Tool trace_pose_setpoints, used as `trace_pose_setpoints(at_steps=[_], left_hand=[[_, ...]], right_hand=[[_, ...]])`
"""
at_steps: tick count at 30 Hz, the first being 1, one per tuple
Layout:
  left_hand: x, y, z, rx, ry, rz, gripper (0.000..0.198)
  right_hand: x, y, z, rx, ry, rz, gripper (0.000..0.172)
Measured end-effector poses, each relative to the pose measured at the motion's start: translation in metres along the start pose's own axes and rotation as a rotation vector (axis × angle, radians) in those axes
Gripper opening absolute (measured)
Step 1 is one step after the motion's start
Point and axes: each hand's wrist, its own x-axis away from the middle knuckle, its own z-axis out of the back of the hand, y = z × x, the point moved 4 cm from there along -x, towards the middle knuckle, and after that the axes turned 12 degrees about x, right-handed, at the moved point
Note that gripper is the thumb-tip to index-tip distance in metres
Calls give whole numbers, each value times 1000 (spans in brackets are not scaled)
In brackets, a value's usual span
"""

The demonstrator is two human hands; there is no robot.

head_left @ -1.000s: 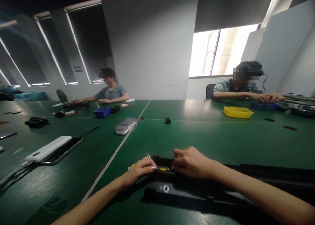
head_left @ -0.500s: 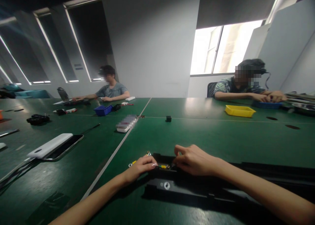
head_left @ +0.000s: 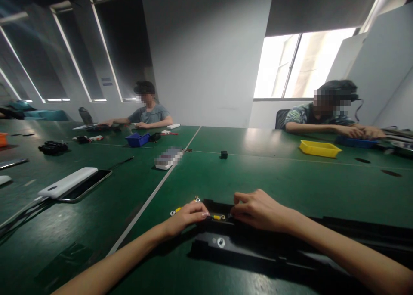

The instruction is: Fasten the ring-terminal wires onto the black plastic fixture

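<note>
A long black channel-shaped housing (head_left: pixel 248 253) lies across the table in front of me, running off to the right. At its left end my left hand (head_left: pixel 187 218) pinches a short wire with ring terminals. One yellow-sleeved ring terminal (head_left: pixel 218 217) sticks out right of my fingertips, over the housing's trough. More ring terminals (head_left: pixel 177 211) show behind and left of that hand. My right hand (head_left: pixel 256 209) is closed low over the trough, just right of the terminal. Its fingertips are partly hidden, and what they hold cannot be made out.
A small black cube (head_left: pixel 223 154) sits beyond my hands. Left are a white power bank (head_left: pixel 69 181) and a phone (head_left: pixel 87 187) with cables. A blue bin (head_left: pixel 137 139) and a yellow tray (head_left: pixel 319 149) stand farther off. Two people sit across the green table (head_left: pixel 193 178).
The view has shifted slightly, so most things appear a little farther right. Both hands keep nearly the same pose at the housing, the left still pinching the wire.
</note>
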Motion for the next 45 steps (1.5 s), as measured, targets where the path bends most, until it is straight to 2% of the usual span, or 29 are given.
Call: trace_pose_setpoints(at_steps=[35,45], left_hand=[[-1,-1,0,-25,-18,-9,24],[-1,0,0,-37,-3,-1,26]], right_hand=[[3,-7,4,19,2,114,22],[3,-10,2,44,43,146,25]])
